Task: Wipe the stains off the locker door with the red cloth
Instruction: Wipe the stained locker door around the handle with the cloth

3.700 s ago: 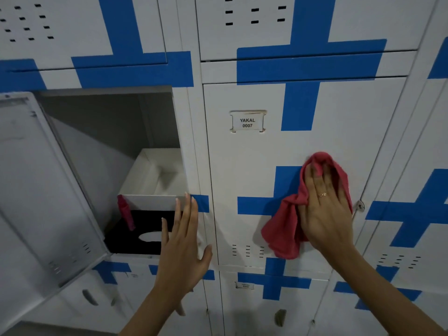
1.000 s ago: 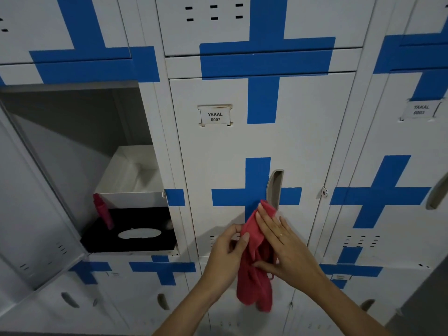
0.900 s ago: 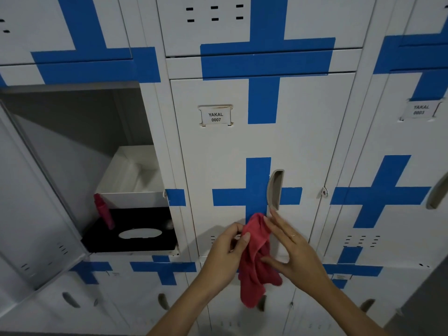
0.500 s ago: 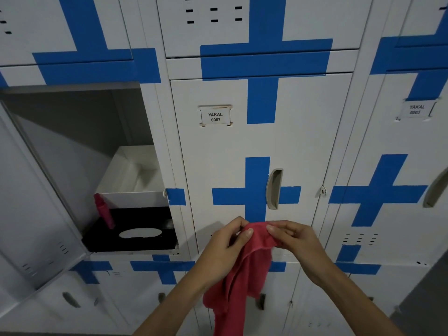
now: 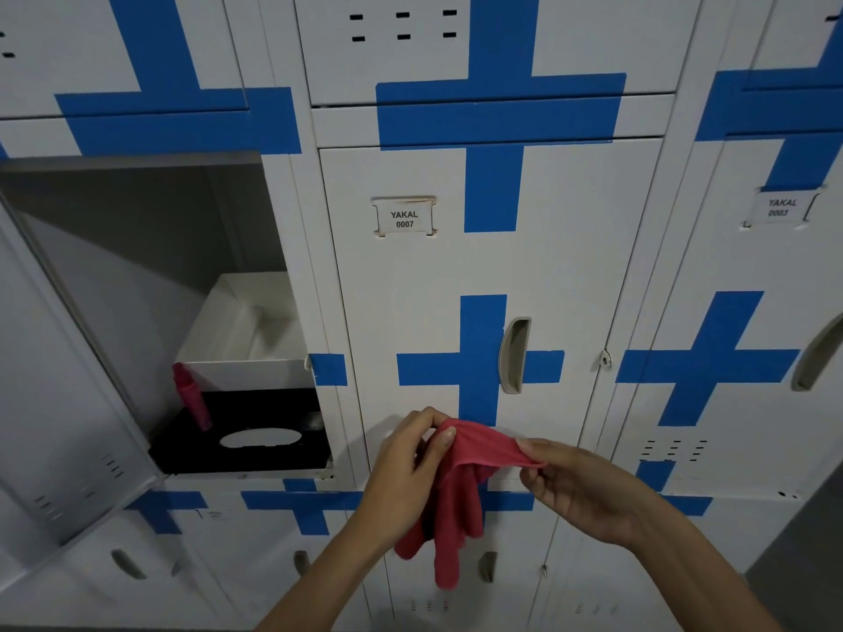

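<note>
1. The left hand (image 5: 403,467) and the right hand (image 5: 579,488) are each pinching a top corner of the red cloth (image 5: 456,499), stretching its upper edge between them while the rest is hanging down in folds.
2. The cloth is being held in front of the lower part of the locker door (image 5: 492,266), not pressed against it; whether any fold is brushing the metal is hard to tell.
3. The door is standing closed, white with blue crosses, and its grey recessed handle (image 5: 514,355) is sitting just above the hands.
4. A label holder (image 5: 404,217) on the door is reading "YAKAL 0007".
5. A second label (image 5: 781,207) on the locker to the right is showing "YAKAL" over a blurred number, possibly 0003.
6. To the left, an open locker (image 5: 137,230) is showing a white box (image 5: 246,339) stacked on a black tissue box (image 5: 241,433) with an oval opening.
7. A pink bottle (image 5: 191,396) is leaning beside those boxes; its label cannot be read.
8. The open locker's own door (image 5: 54,403) is swinging out at the left edge, partly cut off by the frame.
9. No stains are clearly visible on the door at this resolution.
10. The lower row of lockers is partly hidden behind the forearms and the hanging cloth.
</note>
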